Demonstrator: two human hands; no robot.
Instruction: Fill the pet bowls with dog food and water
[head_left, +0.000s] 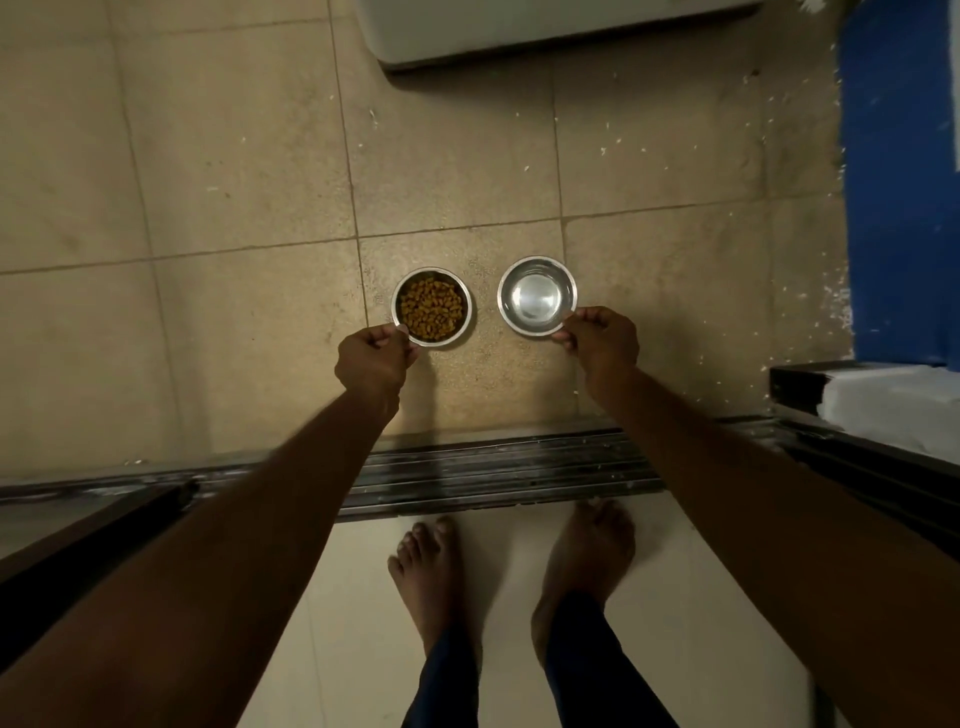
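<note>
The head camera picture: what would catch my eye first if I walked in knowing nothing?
Two steel bowls side by side on the tan tiled floor: the kibble bowl, brown with dog food, pinched at its rim by the left hand, and the shiny bowl, gripped by the right hand. Below, bare feet stand behind a sliding-door track.

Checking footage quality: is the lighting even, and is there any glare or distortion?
Head view: dim and warm, brightest around the kibble bowl; soft glare inside the steel bowl, so its contents are hard to read; wide-angle stretches both forearms and bends the door track.

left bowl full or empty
Full: the left bowl holds brown kibble covering its bottom, upright on the floor.
</note>
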